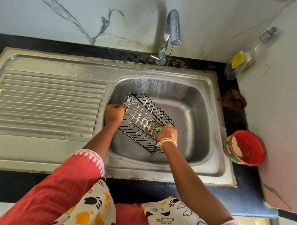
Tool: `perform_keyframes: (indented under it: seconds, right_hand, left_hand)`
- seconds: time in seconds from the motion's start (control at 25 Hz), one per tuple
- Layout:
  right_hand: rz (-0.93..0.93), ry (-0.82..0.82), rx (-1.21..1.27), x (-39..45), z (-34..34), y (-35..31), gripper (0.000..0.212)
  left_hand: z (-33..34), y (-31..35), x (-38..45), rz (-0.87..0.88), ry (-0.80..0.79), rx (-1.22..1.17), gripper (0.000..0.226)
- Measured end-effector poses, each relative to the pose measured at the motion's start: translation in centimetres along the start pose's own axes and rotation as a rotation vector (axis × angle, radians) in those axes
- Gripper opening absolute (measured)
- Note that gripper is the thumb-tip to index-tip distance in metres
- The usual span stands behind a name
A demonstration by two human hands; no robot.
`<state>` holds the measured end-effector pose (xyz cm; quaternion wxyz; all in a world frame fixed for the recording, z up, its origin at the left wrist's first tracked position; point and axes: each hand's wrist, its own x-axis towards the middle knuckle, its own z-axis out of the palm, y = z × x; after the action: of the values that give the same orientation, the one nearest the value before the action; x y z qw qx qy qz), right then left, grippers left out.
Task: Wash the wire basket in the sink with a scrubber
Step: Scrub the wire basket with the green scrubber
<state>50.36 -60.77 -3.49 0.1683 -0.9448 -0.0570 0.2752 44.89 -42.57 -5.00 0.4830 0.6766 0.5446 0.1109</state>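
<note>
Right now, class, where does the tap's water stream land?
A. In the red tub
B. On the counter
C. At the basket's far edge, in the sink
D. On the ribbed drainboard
C: the thin stream falls from the tap to the far edge of the basket in the sink.

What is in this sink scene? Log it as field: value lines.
left hand: grips wire basket at its far-left corner
right hand: presses green scrubber on basket's near side
basket: tilted over sink basin, wires soapy
tap: thin stream running
red tub: on counter, right of sink
</note>
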Motion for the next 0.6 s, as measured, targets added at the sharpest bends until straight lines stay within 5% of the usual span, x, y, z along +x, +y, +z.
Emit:
perform_keyframes:
  seconds: [0.24, 0.48, 0.6]
  right_hand:
    - [-0.431, 0.111, 0.389, -3.2, 1.9, -6.9, 0.015]
    - [0.032, -0.140, -0.149, 0.8, 0.4, 2.4, 0.031]
    - [-0.029, -0.108, 0.002, 0.2, 0.2, -1.3, 0.040]
  left_hand:
    - [0.0, -0.5, 0.3, 0.035, 0.007, 0.000, 0.047]
    - [0.1, -0.2, 0.3, 0.019, 0.012, -0.002, 0.043]
    - [0.0, -0.4, 0.5, 0.006, 0.032, 0.000, 0.040]
